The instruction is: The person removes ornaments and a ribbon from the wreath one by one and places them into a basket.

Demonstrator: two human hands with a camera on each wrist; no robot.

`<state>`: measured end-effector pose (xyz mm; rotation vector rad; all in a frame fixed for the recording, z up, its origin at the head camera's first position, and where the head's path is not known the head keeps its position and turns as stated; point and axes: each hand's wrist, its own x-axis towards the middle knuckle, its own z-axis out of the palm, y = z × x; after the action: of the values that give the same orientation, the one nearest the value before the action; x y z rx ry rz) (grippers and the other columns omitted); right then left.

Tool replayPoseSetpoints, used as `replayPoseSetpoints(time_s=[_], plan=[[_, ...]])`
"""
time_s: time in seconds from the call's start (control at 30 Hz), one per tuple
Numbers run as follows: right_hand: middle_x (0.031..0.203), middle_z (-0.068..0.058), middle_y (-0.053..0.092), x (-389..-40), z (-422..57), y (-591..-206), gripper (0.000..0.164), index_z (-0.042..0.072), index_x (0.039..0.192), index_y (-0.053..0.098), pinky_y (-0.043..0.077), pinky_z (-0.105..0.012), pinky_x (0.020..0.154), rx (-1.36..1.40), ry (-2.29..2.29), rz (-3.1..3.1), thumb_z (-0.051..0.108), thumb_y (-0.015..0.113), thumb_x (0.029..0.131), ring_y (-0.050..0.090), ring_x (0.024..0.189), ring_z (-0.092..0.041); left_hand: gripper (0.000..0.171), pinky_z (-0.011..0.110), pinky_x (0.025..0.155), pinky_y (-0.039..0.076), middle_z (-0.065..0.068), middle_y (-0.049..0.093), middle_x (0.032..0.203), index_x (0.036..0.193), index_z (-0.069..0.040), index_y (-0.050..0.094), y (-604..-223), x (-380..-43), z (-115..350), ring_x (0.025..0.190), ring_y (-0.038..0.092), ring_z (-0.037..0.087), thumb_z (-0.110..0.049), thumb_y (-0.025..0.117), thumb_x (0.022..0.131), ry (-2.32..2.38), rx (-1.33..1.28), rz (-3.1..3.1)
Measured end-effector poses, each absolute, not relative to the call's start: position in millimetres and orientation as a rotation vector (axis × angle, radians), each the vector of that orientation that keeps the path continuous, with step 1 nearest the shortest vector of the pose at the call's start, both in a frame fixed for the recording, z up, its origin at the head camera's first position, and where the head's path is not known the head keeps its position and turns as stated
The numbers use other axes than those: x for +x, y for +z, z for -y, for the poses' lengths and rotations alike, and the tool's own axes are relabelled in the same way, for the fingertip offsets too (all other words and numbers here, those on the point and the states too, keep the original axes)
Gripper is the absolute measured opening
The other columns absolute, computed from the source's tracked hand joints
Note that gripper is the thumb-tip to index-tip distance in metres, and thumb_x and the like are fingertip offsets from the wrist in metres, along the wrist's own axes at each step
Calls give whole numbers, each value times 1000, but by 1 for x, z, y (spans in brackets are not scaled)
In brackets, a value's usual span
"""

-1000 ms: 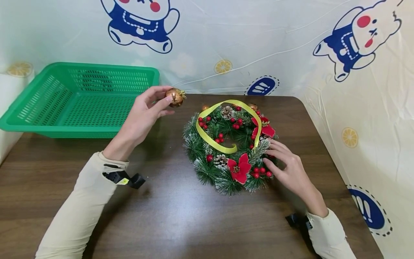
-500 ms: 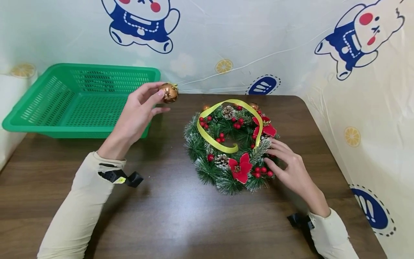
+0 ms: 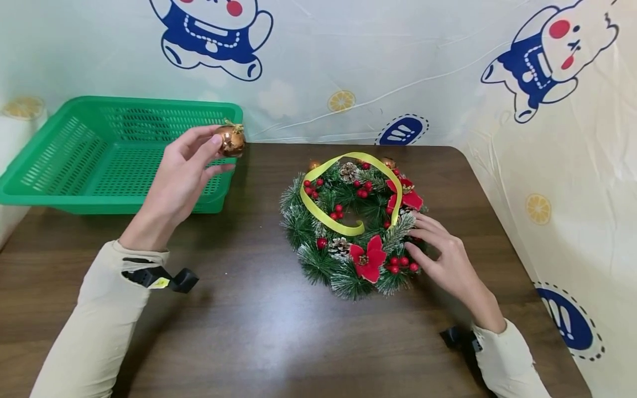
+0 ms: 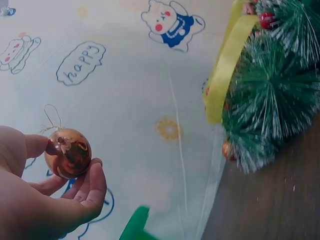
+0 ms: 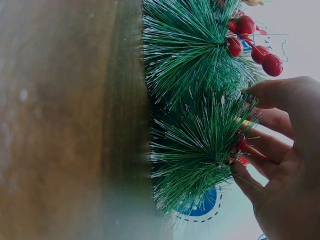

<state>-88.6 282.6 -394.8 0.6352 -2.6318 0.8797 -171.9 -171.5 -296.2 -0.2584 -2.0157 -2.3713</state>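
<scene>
My left hand (image 3: 174, 177) pinches a shiny copper-coloured bauble (image 3: 233, 141) between thumb and fingers, over the right end of the green basket. In the left wrist view, a thin gold hanging loop (image 4: 52, 116) stands up from the bauble. A green Christmas wreath (image 3: 316, 260) with red berries, pine cones and red poinsettias lies on the table. A loop of yellow ribbon (image 3: 318, 213) lies across its top. With loosely bent fingers, my right hand (image 3: 448, 262) rests on the wreath's right side; the right wrist view shows the fingertips among the needles.
A green plastic basket (image 3: 99, 202) with slotted sides stands at the back left of the brown wooden table (image 3: 239, 331). More copper baubles, such as one bauble (image 3: 389, 162), peek out behind the wreath. A printed sheet (image 3: 298, 66) hangs along the back and right.
My left hand has carried the bauble leftward, away from the wreath and over the basket's right end. The right hand and the wreath have stayed in place.
</scene>
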Motion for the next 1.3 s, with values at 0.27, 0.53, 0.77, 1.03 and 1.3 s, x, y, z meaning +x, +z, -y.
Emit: replayPoseSetpoints(time_s=[0.27,0.53,0.77,1.03,1.3], plan=[[139,-10,59,-88,-282,-394,25,5,108,74,30,-12,108,651,888,2614,9,78,84,51,133,-25,45,24,83,57,12,48,135,137,-3,50,-295,-166,197,119,51,26,-19,64,98,-2372,-235,1928],[139,-9,59,-87,-282,-395,25,6,109,74,30,-12,108,638,892,2626,9,78,85,51,133,-25,40,26,83,57,13,51,129,134,1,53,-293,-165,217,117,52,25,-7,64,96,-2399,-275,1811],[139,-9,59,-87,-282,-395,26,6,110,74,30,-11,107,620,895,2633,9,78,85,50,133,-24,40,25,82,57,13,54,127,131,2,56,-294,-163,233,112,57,25,1,67,92,-2327,-252,1793],[137,-9,60,-88,-283,-396,24,5,107,75,30,-10,107,651,887,2590,6,78,83,51,132,-24,39,16,76,56,8,58,123,126,-2,61,-301,-166,254,95,67,17,1,72,89,-2150,-196,1950],[137,-10,60,-89,-283,-397,26,4,108,74,31,-11,108,664,895,2587,6,78,83,51,132,-25,44,9,75,51,-3,59,122,133,-10,62,-306,-171,278,97,65,6,-12,73,91,-1795,-66,2338]])
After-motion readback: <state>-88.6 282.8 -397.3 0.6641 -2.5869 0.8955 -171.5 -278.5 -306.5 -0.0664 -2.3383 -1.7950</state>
